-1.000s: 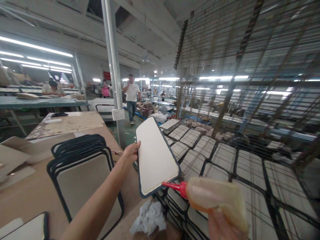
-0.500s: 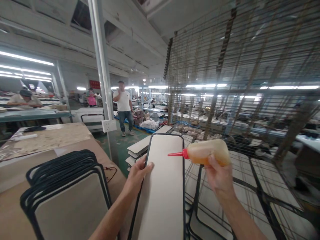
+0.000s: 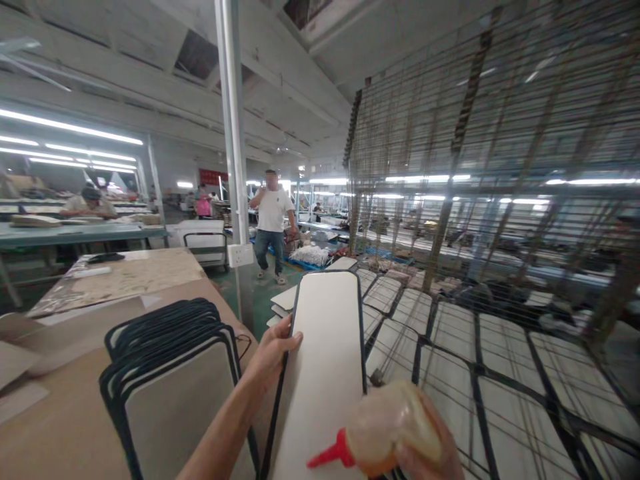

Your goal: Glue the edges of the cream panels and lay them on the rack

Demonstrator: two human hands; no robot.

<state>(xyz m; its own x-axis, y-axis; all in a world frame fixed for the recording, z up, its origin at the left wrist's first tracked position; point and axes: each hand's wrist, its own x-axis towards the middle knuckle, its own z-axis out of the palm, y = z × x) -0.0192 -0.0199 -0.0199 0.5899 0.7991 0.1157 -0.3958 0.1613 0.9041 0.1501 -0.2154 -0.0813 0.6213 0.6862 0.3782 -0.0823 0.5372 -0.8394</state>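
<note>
My left hand (image 3: 274,348) grips the left edge of a long cream panel (image 3: 327,340) with rounded corners and a dark border, thumb on its face. My right hand (image 3: 434,448), low in the view, is wrapped round a translucent squeeze bottle (image 3: 393,421) with amber liquid inside. The bottle's red nozzle (image 3: 330,455) points left over the lower part of the panel; I cannot tell whether its tip touches the surface. Left of my arm stands a stack of similar dark-edged panels (image 3: 180,400) on a brown-covered table (image 3: 60,440).
A wire rack (image 3: 420,133) rises on the right, and its lower rack (image 3: 453,337) holds many dark-edged panels. A metal post (image 3: 231,120) with a socket box stands ahead. Beyond it a person in a white shirt (image 3: 274,212) is on the floor. Another person (image 3: 90,203) bends over a table at far left.
My right hand has brought the bottle down and left, from beside the panel's upper part to over its lower part. The view has turned slightly left. My left hand keeps its hold.
</note>
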